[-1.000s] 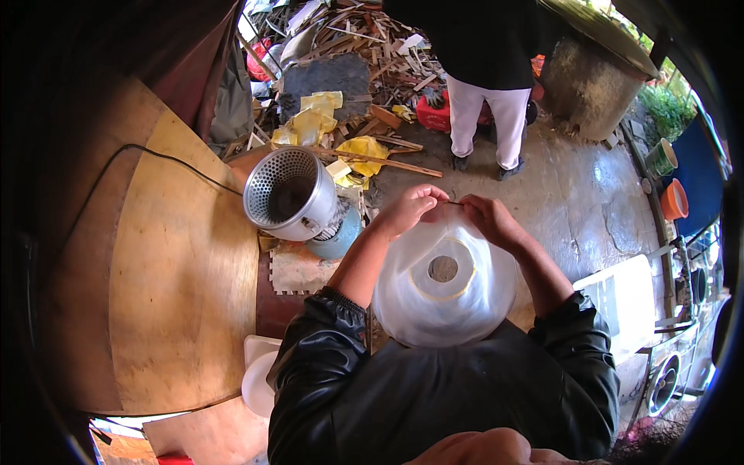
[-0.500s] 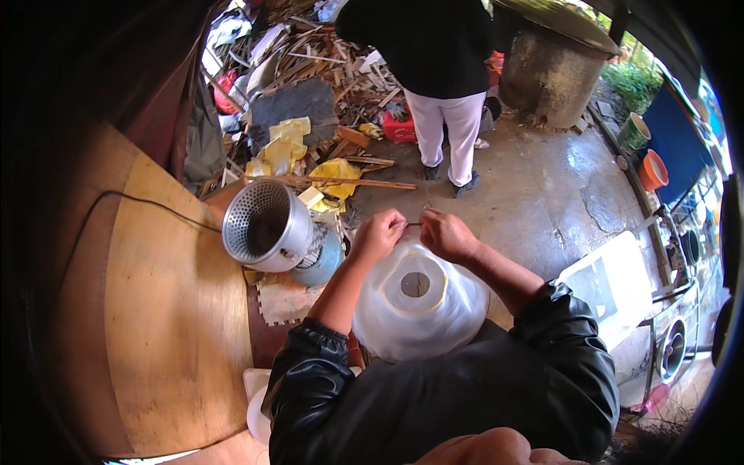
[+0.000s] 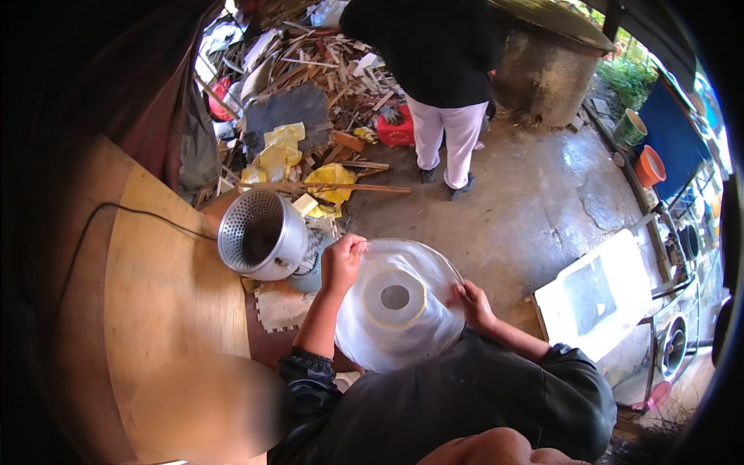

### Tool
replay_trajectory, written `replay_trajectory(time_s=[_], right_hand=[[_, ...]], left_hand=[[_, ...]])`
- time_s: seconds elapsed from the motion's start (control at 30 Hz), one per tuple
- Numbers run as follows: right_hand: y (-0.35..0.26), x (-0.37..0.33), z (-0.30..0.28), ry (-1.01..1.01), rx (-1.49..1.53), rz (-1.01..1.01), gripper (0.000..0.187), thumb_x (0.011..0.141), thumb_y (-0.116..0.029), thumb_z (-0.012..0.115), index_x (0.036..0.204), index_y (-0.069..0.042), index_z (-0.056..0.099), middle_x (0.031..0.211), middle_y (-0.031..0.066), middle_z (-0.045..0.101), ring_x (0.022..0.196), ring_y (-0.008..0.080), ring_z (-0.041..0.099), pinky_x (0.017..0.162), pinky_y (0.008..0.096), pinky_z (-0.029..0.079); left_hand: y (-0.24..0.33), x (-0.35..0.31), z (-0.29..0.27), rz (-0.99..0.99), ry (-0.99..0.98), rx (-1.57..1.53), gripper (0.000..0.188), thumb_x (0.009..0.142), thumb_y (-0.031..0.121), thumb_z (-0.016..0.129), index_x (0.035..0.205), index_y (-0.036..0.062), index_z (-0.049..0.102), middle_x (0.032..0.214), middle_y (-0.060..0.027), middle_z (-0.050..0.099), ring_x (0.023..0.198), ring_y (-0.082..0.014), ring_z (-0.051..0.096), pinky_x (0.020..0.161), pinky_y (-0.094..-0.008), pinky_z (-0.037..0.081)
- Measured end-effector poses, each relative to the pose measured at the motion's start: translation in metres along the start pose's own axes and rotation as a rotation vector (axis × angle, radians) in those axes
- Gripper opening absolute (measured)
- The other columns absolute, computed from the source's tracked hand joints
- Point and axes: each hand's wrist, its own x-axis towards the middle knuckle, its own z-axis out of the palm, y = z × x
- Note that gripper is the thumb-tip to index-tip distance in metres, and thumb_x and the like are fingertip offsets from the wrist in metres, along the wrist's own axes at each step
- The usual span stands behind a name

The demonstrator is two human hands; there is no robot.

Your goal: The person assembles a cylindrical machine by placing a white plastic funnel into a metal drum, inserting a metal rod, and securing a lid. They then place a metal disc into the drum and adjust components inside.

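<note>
Here, pale lettering (image 3: 397, 132) marks a red box (image 3: 395, 140) beyond the cone (image 3: 387, 337).

scrap wood heap (image 3: 346, 68) | red box (image 3: 397, 135) beside standing person (image 3: 442, 93) | orange pot (image 3: 650, 166) near green bucket (image 3: 630, 129)

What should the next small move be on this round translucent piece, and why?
I'd probably slide the right hand slightly along the right edge of the round translucent piece: the left hand pinches the far-left edge, which should steady it, and the near side seems to rest against the dark jacket.
</note>
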Motion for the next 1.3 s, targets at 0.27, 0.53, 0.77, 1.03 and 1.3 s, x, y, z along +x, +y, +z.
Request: replay_trajectory(time_s=[0.27,0.53,0.77,1.03,1.3], right_hand=[[-0.070,0.061,-0.046,-0.033,-0.566,-0.226,0.028,0.088,-0.016,0.060,0.113,-0.005,0.055,0.093,0.0078,0.059,0.085,0.0153,0.059,0.076,0.0308,0.049],[-0.114,0.130,0.063,-0.309,-0.715,-0.607,0.014,0.082,-0.009,0.063,0.096,-0.005,0.062,0.083,0.0101,0.061,0.075,0.0247,0.061,0.066,0.0326,0.048],[-0.099,0.144,0.089,-0.439,-0.687,-0.604,0.009,0.083,-0.007,0.063,0.091,-0.003,0.063,0.082,0.0114,0.063,0.074,0.0255,0.062,0.066,0.0315,0.048],[-0.086,0.171,0.126,-0.528,-0.631,-0.524,0.007,0.083,-0.005,0.062,0.089,-0.001,0.063,0.080,0.0120,0.063,0.073,0.0238,0.062,0.066,0.0300,0.048],[-0.083,0.221,0.173,-0.716,-0.747,-0.578,0.010,0.082,0.000,0.058,0.091,-0.001,0.062,0.082,0.0130,0.062,0.075,0.0266,0.062,0.067,0.0313,0.048]], left_hand=[[-0.006,0.001,0.000,-0.037,0.070,0.090,0.010,0.083,0.012,0.064,0.088,0.0031,0.063,0.075,-0.0117,0.066,0.068,-0.0216,0.065,0.063,-0.0311,0.050],[0.002,-0.004,-0.020,-0.121,0.076,0.039,0.012,0.085,0.012,0.062,0.093,0.0030,0.064,0.078,-0.0129,0.066,0.070,-0.0202,0.065,0.065,-0.0300,0.049],[-0.035,-0.034,-0.055,-0.440,0.011,-0.256,0.017,0.091,0.013,0.053,0.100,0.0023,0.062,0.092,-0.0026,0.065,0.081,-0.0079,0.055,0.074,-0.0250,0.046],[-0.046,-0.103,-0.082,-0.640,0.297,-0.007,0.020,0.090,0.018,0.053,0.097,0.0008,0.062,0.084,-0.0099,0.066,0.075,-0.0155,0.061,0.071,-0.0292,0.047],[-0.090,-0.121,-0.098,-0.400,0.436,0.322,0.020,0.082,0.006,0.056,0.101,0.0026,0.064,0.085,-0.0131,0.057,0.081,-0.0280,0.056,0.073,-0.0348,0.045]])
